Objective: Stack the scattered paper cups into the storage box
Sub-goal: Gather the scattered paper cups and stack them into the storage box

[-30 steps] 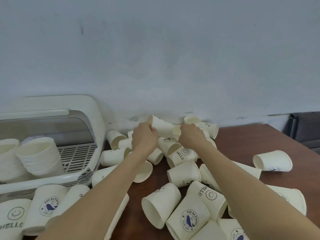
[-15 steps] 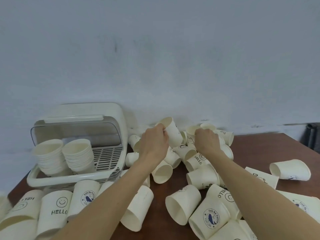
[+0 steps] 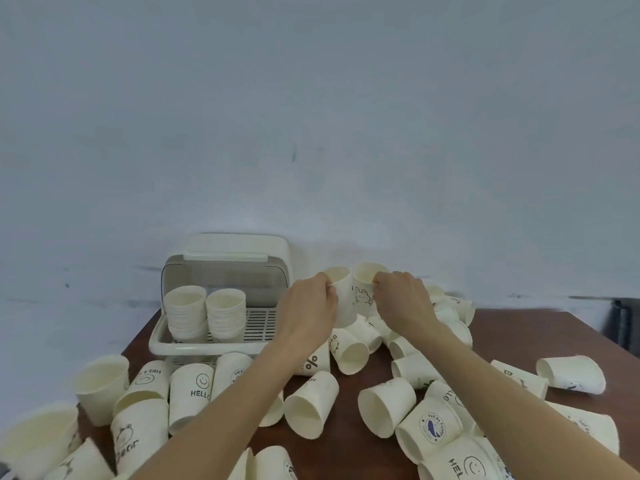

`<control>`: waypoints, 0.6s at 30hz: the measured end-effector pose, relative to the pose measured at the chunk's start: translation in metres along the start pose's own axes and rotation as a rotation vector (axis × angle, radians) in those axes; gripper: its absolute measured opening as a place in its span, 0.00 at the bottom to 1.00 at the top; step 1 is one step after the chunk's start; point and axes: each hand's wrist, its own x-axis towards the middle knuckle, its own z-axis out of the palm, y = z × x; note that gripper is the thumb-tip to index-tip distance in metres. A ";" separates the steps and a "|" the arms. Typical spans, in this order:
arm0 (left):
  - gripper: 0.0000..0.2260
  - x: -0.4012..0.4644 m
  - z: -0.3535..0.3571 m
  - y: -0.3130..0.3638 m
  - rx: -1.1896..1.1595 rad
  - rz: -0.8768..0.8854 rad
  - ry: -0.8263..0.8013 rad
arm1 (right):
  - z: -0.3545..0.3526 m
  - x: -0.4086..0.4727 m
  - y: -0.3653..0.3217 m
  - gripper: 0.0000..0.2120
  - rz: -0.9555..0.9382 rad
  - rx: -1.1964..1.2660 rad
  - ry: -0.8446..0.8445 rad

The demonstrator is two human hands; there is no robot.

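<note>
My left hand [image 3: 310, 310] grips a plain white paper cup [image 3: 341, 292], upright, above the pile. My right hand [image 3: 403, 303] grips another cup with a small animal drawing [image 3: 363, 289], right beside the first, the two cups touching. The storage box [image 3: 207, 346] stands to the left against the wall with its lid raised; two stacks of nested cups [image 3: 204, 311] sit inside on its left side. Several loose cups [image 3: 313, 403] lie on their sides across the brown table [image 3: 512, 337].
A grey wall runs behind the table. More cups crowd the near left edge [image 3: 104, 386] and the near right [image 3: 433, 424]. A dark object [image 3: 623, 323] stands past the table's far right corner. Bare slotted floor [image 3: 261, 325] shows in the box's right half.
Both hands have lifted their cups up off the pile and turned them upright, side by side. My head has turned left, so the box now sits nearer the centre.
</note>
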 end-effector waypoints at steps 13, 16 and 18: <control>0.12 -0.059 -0.073 -0.051 -0.064 -0.113 0.058 | -0.030 -0.038 -0.089 0.09 -0.157 0.089 -0.030; 0.13 -0.064 -0.086 -0.066 -0.032 -0.133 0.079 | -0.030 -0.030 -0.116 0.10 -0.164 0.188 -0.025; 0.13 -0.067 -0.093 -0.075 -0.011 -0.135 0.076 | -0.030 -0.022 -0.132 0.12 -0.159 0.244 -0.011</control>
